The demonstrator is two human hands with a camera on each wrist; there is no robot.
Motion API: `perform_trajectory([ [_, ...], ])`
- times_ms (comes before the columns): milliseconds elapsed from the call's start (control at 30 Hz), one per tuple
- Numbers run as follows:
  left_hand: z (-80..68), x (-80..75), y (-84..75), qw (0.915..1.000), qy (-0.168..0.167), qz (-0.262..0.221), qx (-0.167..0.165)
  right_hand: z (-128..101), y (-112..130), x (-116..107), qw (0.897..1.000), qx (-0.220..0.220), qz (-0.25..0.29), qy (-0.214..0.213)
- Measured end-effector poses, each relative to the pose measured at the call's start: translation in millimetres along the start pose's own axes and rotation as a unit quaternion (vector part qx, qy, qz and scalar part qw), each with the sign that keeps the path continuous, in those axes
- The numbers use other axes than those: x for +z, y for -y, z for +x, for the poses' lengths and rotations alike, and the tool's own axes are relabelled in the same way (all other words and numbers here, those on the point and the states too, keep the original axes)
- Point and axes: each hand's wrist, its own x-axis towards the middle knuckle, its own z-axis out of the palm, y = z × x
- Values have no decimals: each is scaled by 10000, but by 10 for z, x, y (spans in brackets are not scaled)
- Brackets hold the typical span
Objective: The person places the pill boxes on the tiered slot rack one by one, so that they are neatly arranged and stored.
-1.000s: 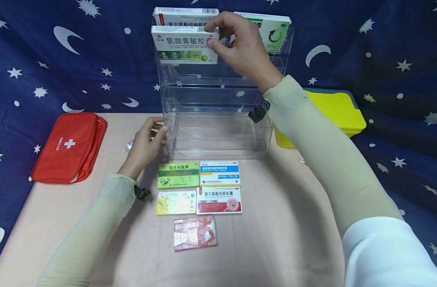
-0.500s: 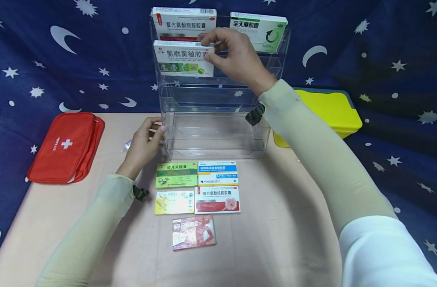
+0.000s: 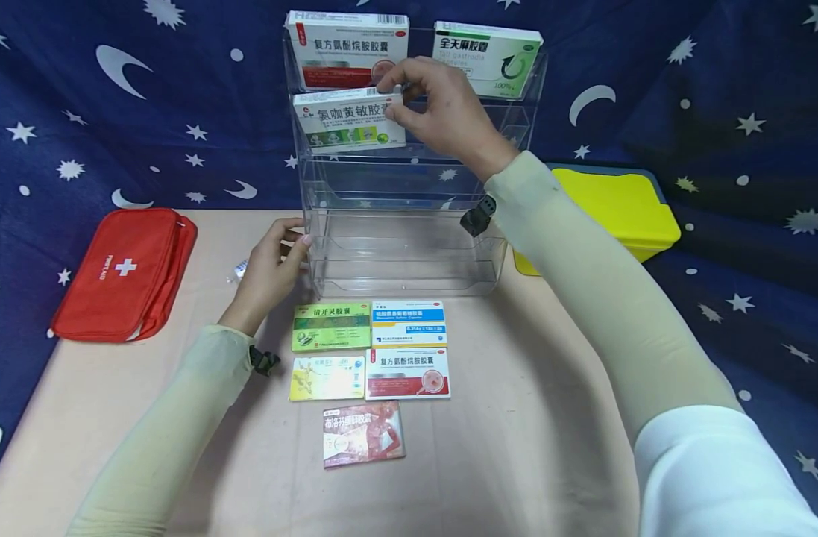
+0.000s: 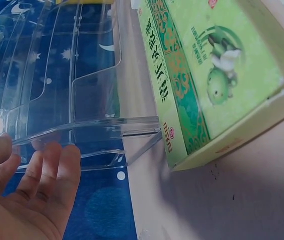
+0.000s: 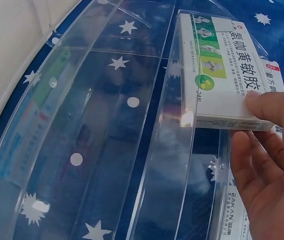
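Note:
My right hand [image 3: 445, 112] pinches the right end of a white medicine box with a green strip [image 3: 348, 138], thumb on its front and fingers behind. The box leans, left end forward, at the second tier of a clear stepped display rack [image 3: 409, 287]; in the right wrist view the medicine box [image 5: 214, 70] overlaps the tier's clear lip. Low on the rack's left side, my left hand [image 3: 271, 268] rests its fingertips against the side panel. In the left wrist view the fingers of the left hand [image 4: 46, 185] are extended at the clear plastic.
The top tier holds a red-and-white box [image 3: 348, 52] and a white-and-green box [image 3: 487, 63]. Before the rack lie a green box [image 3: 331, 328], a blue-and-white box [image 3: 409, 324] and several others. A red first-aid pouch [image 3: 123, 276] lies left; a yellow container [image 3: 617, 209] stands right.
My right hand has lowered the white-and-green-strip box from in front of the top tier to the second tier, uncovering the red-and-white box behind. My left hand stays at the rack's side.

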Motion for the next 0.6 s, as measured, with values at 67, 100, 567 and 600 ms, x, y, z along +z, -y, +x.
perform_trajectory([
  [67,1,1,1,10000,12,6,-7,-1,-3,2,10000,7,-33,3],
  [100,2,0,2,10000,18,5,-9,-2,-5,4,10000,13,-60,8],
  [567,2,2,6,10000,9,2,1,-82,-72,10,9994,-90,-328,-119],
  [600,1,2,7,10000,6,10,-3,-99,-77,11,9990,-185,-327,-234],
])
